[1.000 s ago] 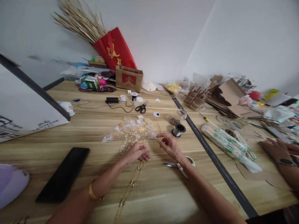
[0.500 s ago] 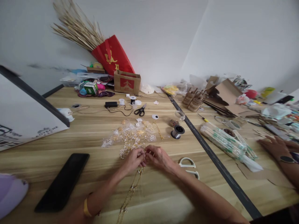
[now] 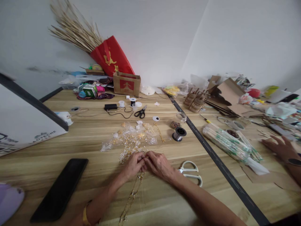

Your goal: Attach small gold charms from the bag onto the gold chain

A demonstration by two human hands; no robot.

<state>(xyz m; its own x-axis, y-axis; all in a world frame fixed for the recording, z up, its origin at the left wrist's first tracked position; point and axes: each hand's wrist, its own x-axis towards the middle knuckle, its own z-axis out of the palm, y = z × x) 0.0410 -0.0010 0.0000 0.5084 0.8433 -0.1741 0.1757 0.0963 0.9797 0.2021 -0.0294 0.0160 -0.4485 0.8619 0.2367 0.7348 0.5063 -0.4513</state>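
Note:
My left hand [image 3: 133,164] and my right hand [image 3: 160,164] meet fingertip to fingertip over the wooden table [image 3: 94,141], both pinched on the top end of a gold chain [image 3: 130,197] that trails down toward me. Just beyond my fingers lies a heap of small gold and clear beads in plastic bags [image 3: 131,138]. White-handled scissors [image 3: 191,172] lie right of my right hand. A spool of wire [image 3: 179,134] stands further back.
A black phone [image 3: 60,190] lies at left, a white board [image 3: 23,122] beyond it. Black scissors [image 3: 140,111], a black adapter [image 3: 110,107], a red bag with dry stalks [image 3: 110,58] sit at back. A pack of sticks [image 3: 229,144], cardboard scraps and another person's hand [image 3: 279,147] are at right.
My right hand came back from near the beads to join my left hand at the chain's end; both hands then slid slightly toward me. The white scissors became uncovered.

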